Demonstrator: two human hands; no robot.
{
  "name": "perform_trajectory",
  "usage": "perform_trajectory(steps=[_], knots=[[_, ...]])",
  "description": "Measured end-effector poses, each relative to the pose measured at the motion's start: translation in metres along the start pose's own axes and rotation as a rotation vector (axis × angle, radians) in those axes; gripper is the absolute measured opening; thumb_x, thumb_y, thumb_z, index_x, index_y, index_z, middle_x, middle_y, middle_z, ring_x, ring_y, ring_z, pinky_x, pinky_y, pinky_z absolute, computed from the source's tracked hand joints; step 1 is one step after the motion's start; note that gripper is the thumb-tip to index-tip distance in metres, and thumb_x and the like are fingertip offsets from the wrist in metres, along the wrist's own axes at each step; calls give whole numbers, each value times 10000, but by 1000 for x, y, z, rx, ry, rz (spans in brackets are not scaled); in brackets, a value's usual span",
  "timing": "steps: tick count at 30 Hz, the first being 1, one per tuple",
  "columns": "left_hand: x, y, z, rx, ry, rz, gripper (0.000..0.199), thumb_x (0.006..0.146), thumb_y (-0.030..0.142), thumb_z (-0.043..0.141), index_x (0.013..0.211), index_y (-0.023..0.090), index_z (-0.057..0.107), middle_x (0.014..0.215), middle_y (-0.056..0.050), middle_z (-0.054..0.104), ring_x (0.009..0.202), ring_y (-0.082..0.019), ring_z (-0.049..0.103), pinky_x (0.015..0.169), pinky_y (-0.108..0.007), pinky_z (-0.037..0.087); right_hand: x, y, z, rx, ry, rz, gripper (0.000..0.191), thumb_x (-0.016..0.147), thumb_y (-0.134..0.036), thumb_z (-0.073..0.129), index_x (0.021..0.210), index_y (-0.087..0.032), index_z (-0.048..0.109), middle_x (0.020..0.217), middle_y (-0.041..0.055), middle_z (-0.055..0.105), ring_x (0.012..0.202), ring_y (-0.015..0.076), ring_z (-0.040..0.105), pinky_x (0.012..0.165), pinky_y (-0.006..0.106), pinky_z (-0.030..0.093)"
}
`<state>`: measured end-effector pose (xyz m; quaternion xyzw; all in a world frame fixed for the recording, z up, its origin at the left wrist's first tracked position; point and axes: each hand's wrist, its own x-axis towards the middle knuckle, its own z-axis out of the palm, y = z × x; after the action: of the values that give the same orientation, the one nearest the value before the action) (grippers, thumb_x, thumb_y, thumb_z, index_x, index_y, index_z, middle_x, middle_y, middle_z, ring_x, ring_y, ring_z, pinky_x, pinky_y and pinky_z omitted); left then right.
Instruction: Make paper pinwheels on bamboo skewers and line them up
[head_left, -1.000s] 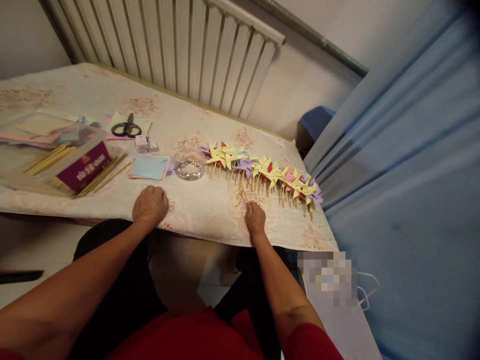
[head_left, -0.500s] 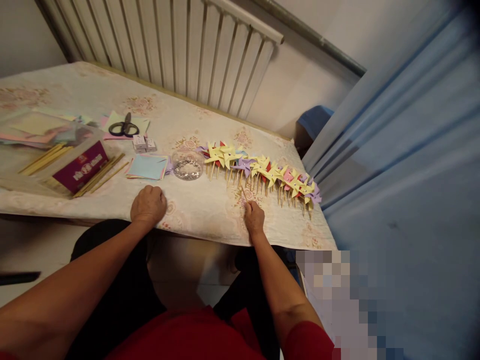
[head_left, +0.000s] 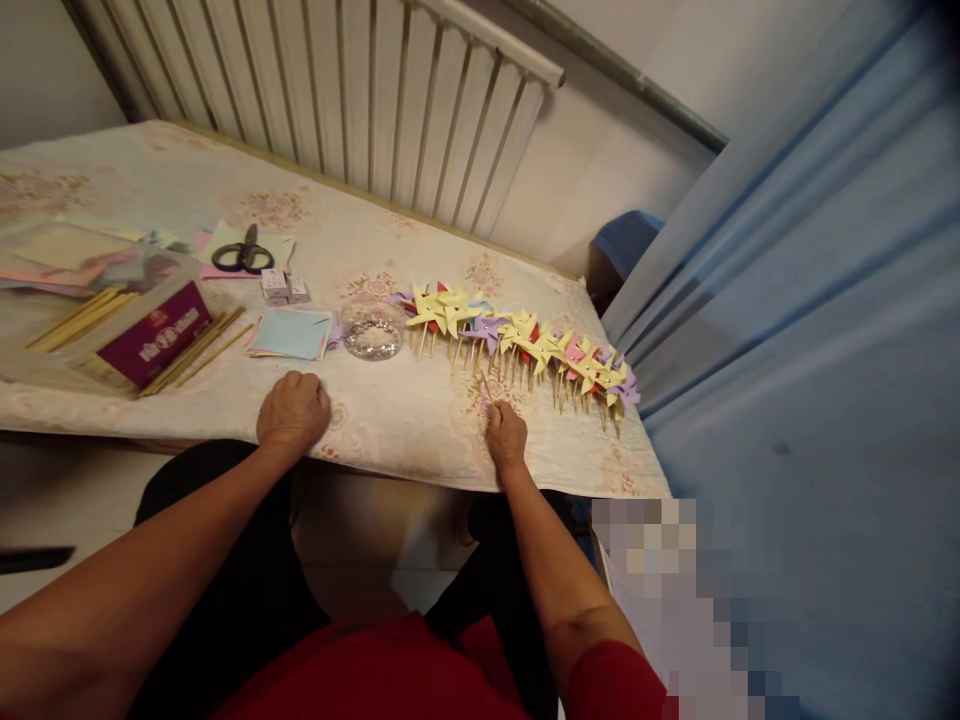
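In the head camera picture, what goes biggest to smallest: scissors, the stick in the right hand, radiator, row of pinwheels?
1. radiator
2. row of pinwheels
3. scissors
4. stick, though the right hand may hide part

A single head-worn view looks forward and steeply down, past a red shirt (head_left: 360,675) at the bottom edge. Within easy reach, the left grip (head_left: 294,412) and right grip (head_left: 507,436) sit mid-frame on the worktop (head_left: 405,425), with the radiator (head_left: 358,110) farther off, slanting along the top.
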<state>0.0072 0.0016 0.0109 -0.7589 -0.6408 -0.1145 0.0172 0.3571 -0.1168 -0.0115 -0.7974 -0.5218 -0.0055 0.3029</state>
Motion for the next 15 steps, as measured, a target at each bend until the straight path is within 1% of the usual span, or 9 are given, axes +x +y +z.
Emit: perform_trajectory(steps=[4, 8, 15], knots=[[0, 0, 1, -16, 2, -12, 366, 954, 293, 341, 983, 123, 664, 1044, -194, 632, 979, -314, 586, 772, -394, 429, -1, 0, 0, 69, 29, -25, 286, 1000, -332, 435, 917, -198, 674, 760, 31, 665, 705, 183, 561, 697, 274, 366], [0, -1, 1, -59, 8, -21, 350, 946, 290, 358, 983, 128, 666, 1047, -192, 625, 997, -317, 581, 788, -399, 432, 0, 3, 2, 39, 74, -63, 299, 996, -295, 418, 810, -193, 629, 778, 48, 641, 742, 185, 529, 720, 282, 368], [0, -1, 1, -40, 3, -15, 347, 951, 293, 356, 975, 129, 662, 1037, -189, 626, 986, -311, 584, 777, -395, 429, 1, 8, 6, -34, 65, -67, 297, 995, -253, 382, 811, -193, 607, 787, 56, 634, 732, 192, 505, 715, 294, 356]])
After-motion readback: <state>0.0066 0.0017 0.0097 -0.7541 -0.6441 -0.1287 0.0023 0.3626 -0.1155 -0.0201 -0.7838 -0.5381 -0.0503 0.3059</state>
